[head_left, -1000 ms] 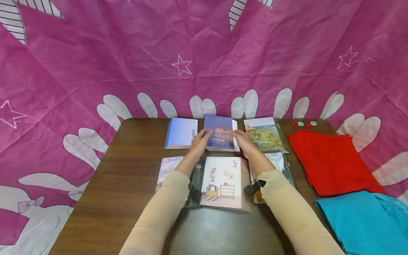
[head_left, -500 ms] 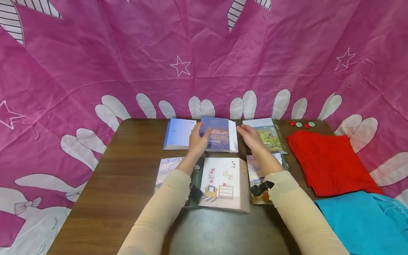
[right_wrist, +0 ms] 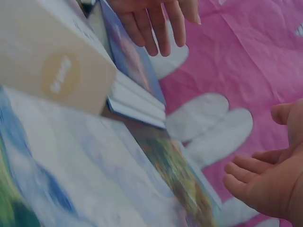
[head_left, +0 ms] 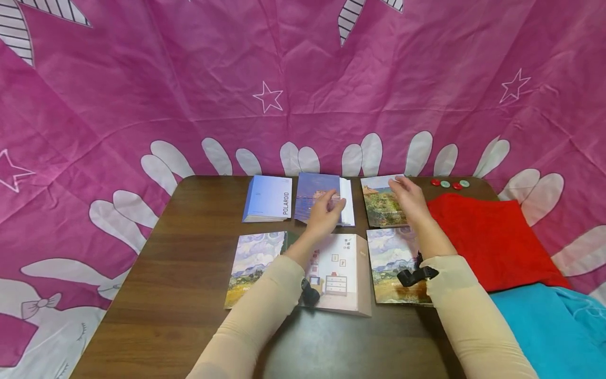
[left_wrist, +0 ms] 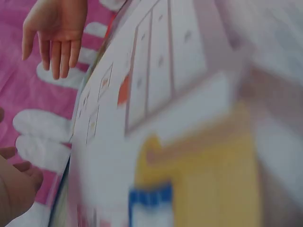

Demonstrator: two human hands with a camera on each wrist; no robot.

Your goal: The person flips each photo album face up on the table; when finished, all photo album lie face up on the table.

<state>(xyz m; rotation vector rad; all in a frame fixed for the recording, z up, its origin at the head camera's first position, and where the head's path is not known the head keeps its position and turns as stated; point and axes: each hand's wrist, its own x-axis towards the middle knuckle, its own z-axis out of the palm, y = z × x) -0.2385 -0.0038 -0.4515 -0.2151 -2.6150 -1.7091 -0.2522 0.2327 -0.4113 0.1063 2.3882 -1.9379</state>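
Note:
Six photo albums lie in two rows on a brown table (head_left: 189,252). My left hand (head_left: 327,210) is over the right part of the blue album (head_left: 312,192) in the back middle, fingers relaxed and holding nothing. My right hand (head_left: 406,196) is spread over the green landscape album (head_left: 377,209) at the back right, also holding nothing. In the right wrist view my right hand (right_wrist: 265,184) has loose fingers and the left hand (right_wrist: 156,21) hangs above the blue album (right_wrist: 132,61). The left wrist view is a blurred close look at the cream room album (left_wrist: 180,142).
A Polaroid album (head_left: 267,197) lies back left. The front row holds a painted landscape album (head_left: 253,266), the cream room album (head_left: 338,268) and another landscape album (head_left: 390,260). A red cloth (head_left: 492,237), a blue cloth (head_left: 554,326) and several buttons (head_left: 450,184) lie right.
My right hand has moved right, from the blue album to the green landscape album. My left hand has shifted from the blue album's left edge toward its right side.

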